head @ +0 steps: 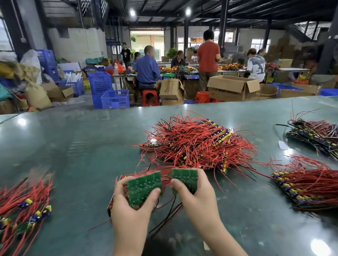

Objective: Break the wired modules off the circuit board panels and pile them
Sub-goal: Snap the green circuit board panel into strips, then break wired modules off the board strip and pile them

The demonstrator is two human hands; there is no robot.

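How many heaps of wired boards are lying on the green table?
4. One at the left edge, a big tangled one at centre back, one at far right back, and one at right front. More may lie out of view.

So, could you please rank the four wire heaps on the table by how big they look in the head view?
1. Centre red-wire pile, clearly largest.
2. Left heap of broken-off modules, cut off by the frame edge, so unsure.
3. Near-right red-wired panel stack.
4. Far-right dark-wired stack, though farther from the camera, so close to third.
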